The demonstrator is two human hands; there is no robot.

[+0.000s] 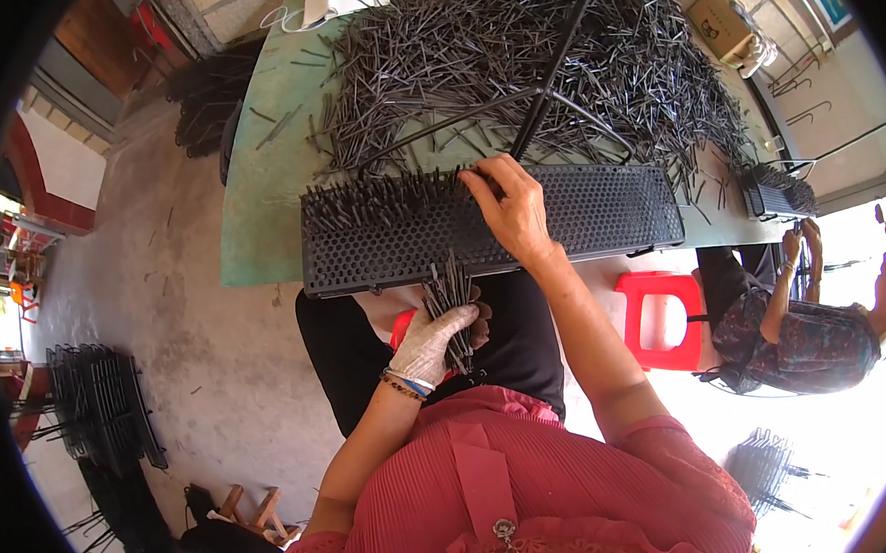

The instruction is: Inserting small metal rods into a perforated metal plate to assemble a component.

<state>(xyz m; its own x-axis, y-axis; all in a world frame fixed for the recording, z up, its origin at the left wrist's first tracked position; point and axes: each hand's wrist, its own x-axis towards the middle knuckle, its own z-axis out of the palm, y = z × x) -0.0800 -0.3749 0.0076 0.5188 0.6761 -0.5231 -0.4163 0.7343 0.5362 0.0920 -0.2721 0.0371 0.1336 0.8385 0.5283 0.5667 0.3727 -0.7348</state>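
Nearest, below the tray's near edge, the gloved left hand is closed around a bundle of thin dark sticks, their ends pointing up and away. Just beyond lies the long black perforated tray, along the near edge of the green table. The bare right hand hangs over its middle, fingers curled and partly closed, thumb and fingertips beside the right end of the upright sticks crowding the tray's far left part; whether it pinches a stick cannot be told. The step in hand looks like standing sticks in the holes, with much of the tray unfilled. Another placement would call for one stick pinched from the bundle and lined up with a bare hole. Farther off, a broad heap of loose sticks covers the table.
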